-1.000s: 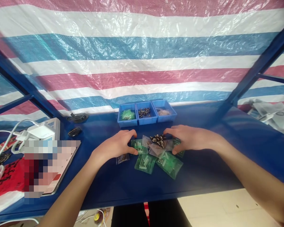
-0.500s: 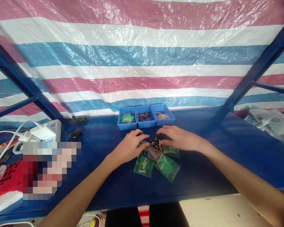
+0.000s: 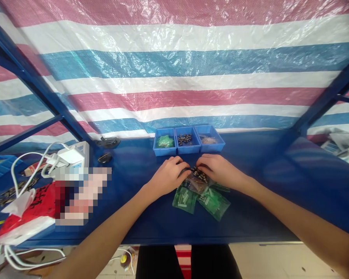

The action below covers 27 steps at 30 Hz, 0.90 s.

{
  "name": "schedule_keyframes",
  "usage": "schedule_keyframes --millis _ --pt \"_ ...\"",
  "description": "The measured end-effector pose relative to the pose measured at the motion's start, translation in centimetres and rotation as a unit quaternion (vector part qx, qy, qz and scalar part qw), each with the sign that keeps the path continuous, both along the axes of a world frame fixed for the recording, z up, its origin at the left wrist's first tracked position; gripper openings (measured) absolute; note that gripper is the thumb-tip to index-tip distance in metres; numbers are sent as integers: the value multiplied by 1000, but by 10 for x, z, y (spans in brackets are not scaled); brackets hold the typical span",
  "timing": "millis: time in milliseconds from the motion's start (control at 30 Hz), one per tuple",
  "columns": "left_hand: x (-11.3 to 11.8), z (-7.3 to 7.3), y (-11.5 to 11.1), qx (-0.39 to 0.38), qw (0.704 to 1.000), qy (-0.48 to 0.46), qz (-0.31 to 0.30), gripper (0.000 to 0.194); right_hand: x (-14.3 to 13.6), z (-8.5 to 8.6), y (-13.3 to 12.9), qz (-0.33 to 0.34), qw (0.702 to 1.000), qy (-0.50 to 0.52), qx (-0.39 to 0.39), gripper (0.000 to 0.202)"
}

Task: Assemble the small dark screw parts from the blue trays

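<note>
Green bags [image 3: 214,203], dark fittings [image 3: 202,176]: we've closed in.
Left hand [image 3: 168,176] and right hand [image 3: 218,168] half-curled, closer together than a second ago; we now flank the fittings, far of the bags on the tabletop [image 3: 250,223]. Can't tell if either grips.

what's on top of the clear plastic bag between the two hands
A heap of small dark-and-metallic parts lies on the clear plastic bag. The right hand hides some of the heap; whatever is underneath the heap is covered.

Green bags [image 3: 184,199], blue bins [image 3: 164,152], red, white and blue striped sheet [image 3: 174,81]
</note>
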<state>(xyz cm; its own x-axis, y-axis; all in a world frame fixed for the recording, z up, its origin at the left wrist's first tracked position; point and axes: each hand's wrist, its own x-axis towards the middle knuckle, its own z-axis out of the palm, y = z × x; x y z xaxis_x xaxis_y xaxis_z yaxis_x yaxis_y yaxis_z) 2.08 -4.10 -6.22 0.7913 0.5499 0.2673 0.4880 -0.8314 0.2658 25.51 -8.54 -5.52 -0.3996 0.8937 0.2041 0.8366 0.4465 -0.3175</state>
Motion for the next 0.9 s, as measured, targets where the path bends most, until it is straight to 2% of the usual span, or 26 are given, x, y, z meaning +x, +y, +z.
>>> schedule_keyframes --millis 400,667,900 --pt "-2 -3 6 -14 1000 -26 7 35 1 -8 3 5 1000 -19 -8 22" --pt "-3 -5 10 -21 999 -42 -2 35 0 -10 5 -16 1000 10 13 17" --pt "-1 -7 10 -27 999 -45 4 33 -2 -8 3 13 997 56 60 22"
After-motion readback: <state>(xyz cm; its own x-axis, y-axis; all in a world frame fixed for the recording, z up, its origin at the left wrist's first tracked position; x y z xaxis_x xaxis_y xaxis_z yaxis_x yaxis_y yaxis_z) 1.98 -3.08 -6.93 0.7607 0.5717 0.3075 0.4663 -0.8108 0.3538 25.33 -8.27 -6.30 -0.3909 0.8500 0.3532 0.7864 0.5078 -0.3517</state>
